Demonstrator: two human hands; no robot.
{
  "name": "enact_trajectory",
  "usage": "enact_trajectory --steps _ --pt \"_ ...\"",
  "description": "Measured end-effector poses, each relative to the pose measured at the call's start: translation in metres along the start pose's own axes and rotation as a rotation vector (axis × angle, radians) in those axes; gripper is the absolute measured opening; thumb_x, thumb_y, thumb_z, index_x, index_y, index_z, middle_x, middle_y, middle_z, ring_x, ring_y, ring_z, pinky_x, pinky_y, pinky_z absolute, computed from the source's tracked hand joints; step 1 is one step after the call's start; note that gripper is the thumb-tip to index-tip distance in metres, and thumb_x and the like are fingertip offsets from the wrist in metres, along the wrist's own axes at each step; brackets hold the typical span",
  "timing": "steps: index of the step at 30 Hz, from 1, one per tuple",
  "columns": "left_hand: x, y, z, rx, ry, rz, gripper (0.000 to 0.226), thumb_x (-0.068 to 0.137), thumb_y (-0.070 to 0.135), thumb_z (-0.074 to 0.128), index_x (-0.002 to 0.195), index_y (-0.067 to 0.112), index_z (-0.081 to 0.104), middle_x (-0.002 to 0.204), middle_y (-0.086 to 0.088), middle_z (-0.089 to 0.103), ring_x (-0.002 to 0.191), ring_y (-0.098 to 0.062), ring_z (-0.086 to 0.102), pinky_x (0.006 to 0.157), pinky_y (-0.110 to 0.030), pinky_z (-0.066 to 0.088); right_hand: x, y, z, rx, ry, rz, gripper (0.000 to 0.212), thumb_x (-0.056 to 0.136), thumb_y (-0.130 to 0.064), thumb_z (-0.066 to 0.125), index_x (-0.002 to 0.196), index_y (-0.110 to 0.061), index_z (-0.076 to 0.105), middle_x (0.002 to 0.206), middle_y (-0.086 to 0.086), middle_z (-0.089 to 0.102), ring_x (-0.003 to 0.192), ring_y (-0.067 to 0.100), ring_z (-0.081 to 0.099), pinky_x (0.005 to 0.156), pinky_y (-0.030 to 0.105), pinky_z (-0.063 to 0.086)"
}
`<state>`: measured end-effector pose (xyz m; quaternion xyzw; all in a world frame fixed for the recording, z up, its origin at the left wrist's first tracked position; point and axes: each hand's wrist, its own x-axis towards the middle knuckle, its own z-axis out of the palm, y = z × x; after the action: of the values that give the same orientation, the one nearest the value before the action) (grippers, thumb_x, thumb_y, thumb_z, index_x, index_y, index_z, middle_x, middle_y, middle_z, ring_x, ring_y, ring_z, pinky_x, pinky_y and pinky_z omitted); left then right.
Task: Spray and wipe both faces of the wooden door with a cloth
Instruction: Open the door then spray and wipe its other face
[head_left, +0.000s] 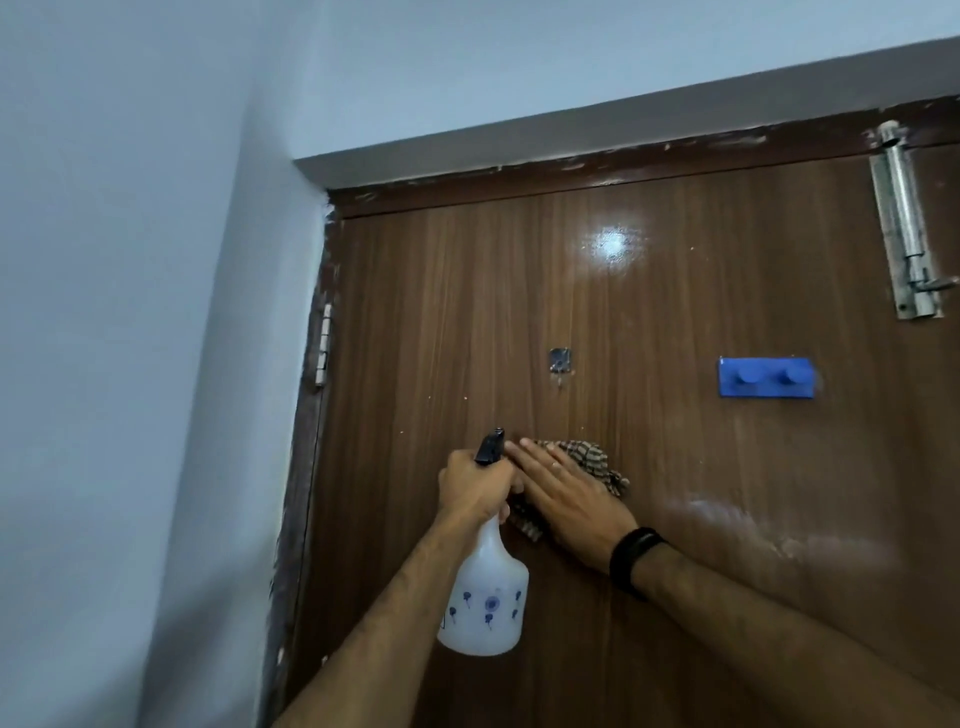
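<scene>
The brown wooden door (675, 291) fills the view, shut in its frame, glossy with a wet smear at lower right. My left hand (475, 488) grips the neck of a white spray bottle (485, 597) with blue flower prints and a black nozzle that points at the door. My right hand (563, 496), fingers straight, presses a brown striped cloth (589, 457) flat against the door just right of the bottle. The cloth shows above and below my palm; the rest is hidden under my hand.
A blue two-peg hook rack (765, 378) sits right of centre. A small metal fitting (561, 361) is above my hands. A steel bolt latch (906, 223) is at top right, a hinge (324, 344) on the left edge. A pale wall (130, 364) stands left.
</scene>
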<state>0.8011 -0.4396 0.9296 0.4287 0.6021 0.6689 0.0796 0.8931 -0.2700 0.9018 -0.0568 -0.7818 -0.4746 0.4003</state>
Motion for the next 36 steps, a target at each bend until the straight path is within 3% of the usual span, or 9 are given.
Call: enact_trajectory --steps 3,8,14,16,19,24,27,32,36 --pt "0.005 0.008 -0.008 0.039 -0.032 0.014 0.005 0.081 0.003 0.067 0.084 0.008 0.069 0.079 -0.015 0.072 0.050 -0.017 0.058 0.053 -0.027 0.052 0.022 0.010 -0.008 -0.008 0.013 0.106 0.064 0.090 -0.009 0.042 0.153 -0.009 0.028 0.160 0.013 0.025 0.148 0.026 0.024 0.120 0.043 0.021" --pt "0.016 0.027 -0.019 0.055 -0.050 0.024 0.009 0.079 0.004 0.070 0.087 0.007 0.069 0.076 -0.015 0.073 0.047 -0.017 0.057 0.052 -0.028 0.050 0.055 0.016 -0.017 0.055 0.054 0.375 0.073 0.088 -0.011 0.065 0.152 -0.006 0.031 0.160 0.012 0.028 0.149 0.025 0.022 0.121 0.039 0.007" --pt "-0.003 -0.045 -0.051 0.052 -0.077 -0.117 0.009 0.085 0.004 0.067 0.090 0.010 0.070 0.077 -0.011 0.071 0.050 -0.015 0.056 0.055 -0.030 0.049 0.034 -0.057 0.011 0.048 -0.149 -0.140 0.069 0.069 -0.021 0.084 0.132 -0.011 0.061 0.139 0.012 0.057 0.132 0.027 0.051 0.117 0.042 0.030" --pt "-0.005 -0.061 -0.064 0.024 -0.030 -0.133 0.009 0.086 0.003 0.067 0.089 0.011 0.069 0.076 -0.009 0.069 0.051 -0.014 0.055 0.055 -0.029 0.049 0.053 -0.057 0.006 0.050 -0.141 -0.220 0.065 0.081 -0.017 0.067 0.143 -0.012 0.049 0.151 0.012 0.043 0.142 0.025 0.037 0.117 0.043 0.019" --pt "0.000 -0.068 -0.088 -0.023 0.055 -0.123 0.010 0.087 0.001 0.067 0.087 0.011 0.066 0.074 -0.006 0.066 0.054 -0.016 0.056 0.063 -0.033 0.051 0.111 -0.027 -0.007 0.069 -0.031 -0.005 0.063 0.096 -0.007 0.043 0.155 -0.014 0.024 0.163 0.011 0.015 0.150 0.027 0.014 0.119 0.041 0.003" --pt "0.011 -0.083 -0.122 -0.066 0.163 -0.126 0.012 0.088 0.001 0.067 0.086 0.013 0.066 0.074 -0.008 0.066 0.055 -0.019 0.057 0.067 -0.036 0.053 0.167 -0.016 -0.006 0.111 0.009 0.233 0.053 0.104 -0.014 0.042 0.155 -0.011 0.028 0.163 0.009 0.019 0.152 0.026 0.013 0.122 0.041 0.007" --pt "0.009 -0.097 -0.133 -0.060 0.173 -0.160 0.012 0.087 0.000 0.067 0.086 0.011 0.065 0.071 -0.006 0.064 0.053 -0.017 0.055 0.062 -0.034 0.052 0.150 -0.042 0.014 0.084 0.028 0.120 0.056 0.099 -0.008 0.044 0.154 -0.010 0.029 0.162 0.011 0.022 0.151 0.028 0.016 0.121 0.043 0.008" --pt "-0.006 -0.127 -0.135 -0.035 0.171 -0.231 0.015 0.083 -0.003 0.067 0.076 0.009 0.064 0.061 -0.007 0.059 0.045 -0.017 0.051 0.055 -0.029 0.047 0.114 -0.103 0.023 0.071 -0.304 -0.350 0.065 0.101 -0.013 0.040 0.158 -0.017 0.009 0.166 0.007 -0.001 0.152 0.025 -0.003 0.117 0.039 -0.009" --pt "-0.008 -0.148 -0.136 -0.042 0.178 -0.271 0.015 0.085 -0.002 0.067 0.078 0.010 0.062 0.066 -0.008 0.061 0.049 -0.018 0.052 0.057 -0.030 0.049 0.162 -0.081 0.011 0.034 -0.218 -0.130 0.062 0.102 -0.008 0.037 0.158 -0.017 0.012 0.166 0.007 0.001 0.153 0.025 0.001 0.120 0.040 -0.005"
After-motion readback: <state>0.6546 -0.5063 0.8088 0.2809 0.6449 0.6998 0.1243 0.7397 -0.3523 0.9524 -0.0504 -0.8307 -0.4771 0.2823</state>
